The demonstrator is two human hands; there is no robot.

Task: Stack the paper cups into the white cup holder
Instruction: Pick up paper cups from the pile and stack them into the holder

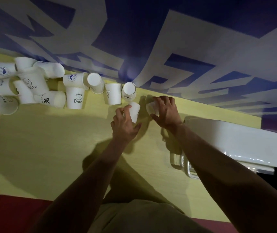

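My left hand holds a white paper cup between thumb and fingers, near the middle of the yellow table. Just right of it, my right hand curls over another white paper cup, which is mostly hidden under the fingers. The white cup holder lies on its side at the table's right end, right of my right forearm. Several more paper cups are spread along the back edge, among them a "Hi" cup and a "Bear" cup.
A heap of paper cups fills the back left corner, some upright, some tipped over. A blue and white banner rises behind the table. A clear plastic part sits at the holder's near end. The table's near edge meets a red floor.
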